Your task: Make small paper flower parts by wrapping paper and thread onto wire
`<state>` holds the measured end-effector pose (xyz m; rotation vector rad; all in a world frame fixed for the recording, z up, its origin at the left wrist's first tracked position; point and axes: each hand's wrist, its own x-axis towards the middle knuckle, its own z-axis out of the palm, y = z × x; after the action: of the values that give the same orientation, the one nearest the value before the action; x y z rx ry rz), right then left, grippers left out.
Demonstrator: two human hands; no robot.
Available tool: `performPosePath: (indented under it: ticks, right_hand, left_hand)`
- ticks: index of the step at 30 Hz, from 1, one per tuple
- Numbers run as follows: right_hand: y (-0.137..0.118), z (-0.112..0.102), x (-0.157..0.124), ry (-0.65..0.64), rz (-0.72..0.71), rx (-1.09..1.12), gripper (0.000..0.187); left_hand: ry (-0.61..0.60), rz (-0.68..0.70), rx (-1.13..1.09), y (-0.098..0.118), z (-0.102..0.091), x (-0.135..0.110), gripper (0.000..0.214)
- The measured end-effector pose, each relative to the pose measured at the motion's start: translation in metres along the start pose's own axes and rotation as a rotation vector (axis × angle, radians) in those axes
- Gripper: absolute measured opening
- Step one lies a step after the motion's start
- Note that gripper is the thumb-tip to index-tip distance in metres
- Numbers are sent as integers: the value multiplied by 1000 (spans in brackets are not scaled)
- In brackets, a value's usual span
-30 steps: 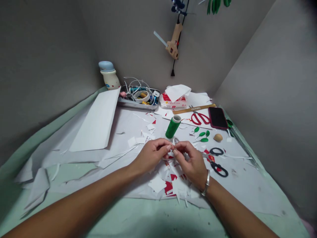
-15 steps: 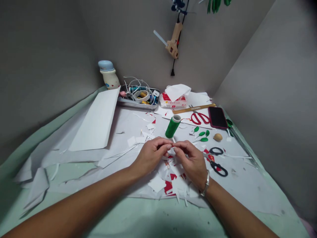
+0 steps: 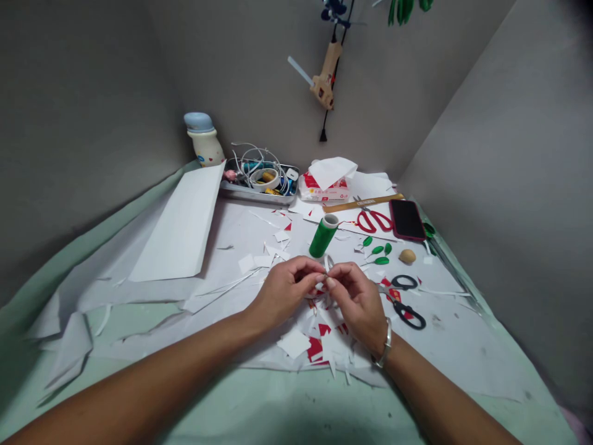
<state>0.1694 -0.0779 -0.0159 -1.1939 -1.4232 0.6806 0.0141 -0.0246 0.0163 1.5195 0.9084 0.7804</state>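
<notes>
My left hand (image 3: 285, 290) and my right hand (image 3: 356, 303) meet fingertip to fingertip over a heap of white and red paper scraps (image 3: 319, 340). Both pinch a small white piece (image 3: 327, 267) between thumb and fingers; I cannot make out what it is. A green spool (image 3: 323, 236) stands tilted just beyond the fingertips. A silver bangle sits on my right wrist. Black-handled scissors (image 3: 403, 303) lie right of my right hand.
Red scissors (image 3: 373, 219), a wooden ruler (image 3: 368, 203), a dark phone (image 3: 406, 219) and small green leaf pieces (image 3: 377, 250) lie at the back right. A metal tray (image 3: 259, 182) of cables and tape, a tissue pack (image 3: 327, 182) and a bottle (image 3: 204, 142) stand at the back. A glue gun (image 3: 324, 77) hangs on the wall.
The hands stay together over the scraps; the fingers have shifted slightly on the small white piece, which now sticks up a little above the fingertips.
</notes>
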Motion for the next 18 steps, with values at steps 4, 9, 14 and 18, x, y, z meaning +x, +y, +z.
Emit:
performPosePath:
  ticks: [4,9,14,18]
  right_hand:
    - [1,0,-1,-3,9,25,6]
    - [4,1,0,32,10,-6,4]
    - [7,2,0,42,10,-12,6]
    - [8,1,-1,35,12,-10,6]
  left_hand:
    - [0,24,39,-1,0,-1,11]
    - [16,122,130,-6,0,-1,12]
    - [7,237,246,-10,-2,-2,12]
    - [5,253,278,-10,-1,-1,13]
